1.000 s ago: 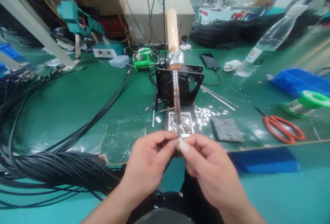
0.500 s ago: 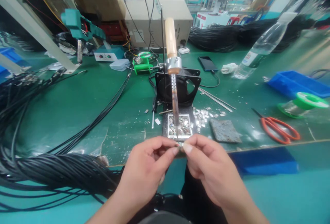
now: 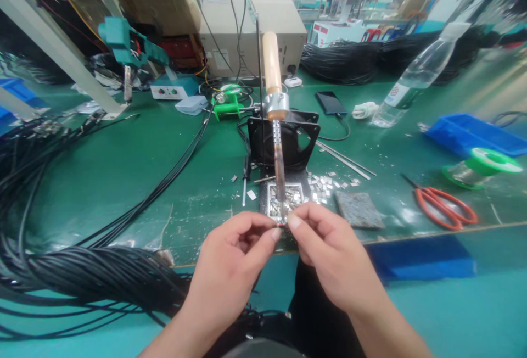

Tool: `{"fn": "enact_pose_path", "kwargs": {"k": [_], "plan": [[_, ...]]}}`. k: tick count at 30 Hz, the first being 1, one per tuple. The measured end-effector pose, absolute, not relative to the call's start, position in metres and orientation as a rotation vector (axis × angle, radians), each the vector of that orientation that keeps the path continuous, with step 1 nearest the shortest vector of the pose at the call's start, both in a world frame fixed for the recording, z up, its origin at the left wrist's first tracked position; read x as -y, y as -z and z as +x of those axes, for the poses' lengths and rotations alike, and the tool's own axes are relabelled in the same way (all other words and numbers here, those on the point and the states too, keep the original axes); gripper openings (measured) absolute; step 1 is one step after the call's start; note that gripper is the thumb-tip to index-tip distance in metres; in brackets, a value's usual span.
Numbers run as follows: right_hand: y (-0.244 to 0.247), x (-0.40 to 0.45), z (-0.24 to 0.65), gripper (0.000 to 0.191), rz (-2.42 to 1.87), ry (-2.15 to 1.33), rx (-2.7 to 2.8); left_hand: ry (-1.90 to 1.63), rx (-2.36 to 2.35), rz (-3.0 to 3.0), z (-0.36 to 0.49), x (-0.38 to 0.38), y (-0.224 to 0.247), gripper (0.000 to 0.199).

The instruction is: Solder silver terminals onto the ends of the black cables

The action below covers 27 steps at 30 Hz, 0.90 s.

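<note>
My left hand (image 3: 239,256) pinches something tiny between thumb and forefinger, too small to name. Close beside it, my right hand (image 3: 327,251) also pinches something I cannot make out. Both sets of fingertips meet just under the tip of an upright soldering iron (image 3: 280,155), which has a wooden handle and points down. Behind the fingertips a small square tray (image 3: 305,196) holds many little metal pieces. More loose metal pieces (image 3: 325,185) lie scattered to its right. A black fan frame (image 3: 304,146) stands behind the iron.
Right of the hands lie a grey sponge pad (image 3: 359,210), orange-handled scissors (image 3: 447,207), a solder spool (image 3: 481,168) and a blue bin (image 3: 473,133). A screwdriver (image 3: 246,179) lies left of the tray. Bundled black cables (image 3: 102,275) fill the left edge. A water bottle (image 3: 420,78) stands behind.
Both hands have risen slightly and moved a little away from me, bringing the fingertips up to the iron's tip. The pinching grips look the same.
</note>
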State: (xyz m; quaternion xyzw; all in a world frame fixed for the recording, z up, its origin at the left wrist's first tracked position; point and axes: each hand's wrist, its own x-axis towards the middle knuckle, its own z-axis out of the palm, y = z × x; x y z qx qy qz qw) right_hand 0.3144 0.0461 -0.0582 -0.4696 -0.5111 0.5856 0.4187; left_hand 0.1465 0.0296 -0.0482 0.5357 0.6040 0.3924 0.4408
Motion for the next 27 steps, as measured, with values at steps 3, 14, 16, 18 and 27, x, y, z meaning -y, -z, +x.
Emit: {"fn": "enact_pose_path", "kwargs": {"k": [3, 14, 16, 18, 27], "plan": [[0.0594, -0.0466, 0.3126, 0.030, -1.171, -1.462, 1.273, -0.994, -1.502, 1.315, 0.1476, -0.0310, 0.0474, 0.012], [0.0602, -0.0450, 0.3138, 0.032, -1.136, -1.458, 1.259, -1.042, -1.476, 1.288, 0.1485, -0.0288, 0.0488, 0.011], [0.0606, -0.0452, 0.3135, 0.032, -1.132, -1.451, 1.258, -1.044, -1.476, 1.294, 0.1483, -0.0285, 0.0487, 0.011], [0.0612, -0.0457, 0.3130, 0.031, -1.126, -1.448, 1.257, -1.037, -1.473, 1.286, 0.1483, -0.0284, 0.0487, 0.011], [0.0605, -0.0451, 0.3128, 0.030, -1.112, -1.438, 1.258, -1.031, -1.449, 1.239, 0.1481, -0.0295, 0.0509, 0.012]]}}
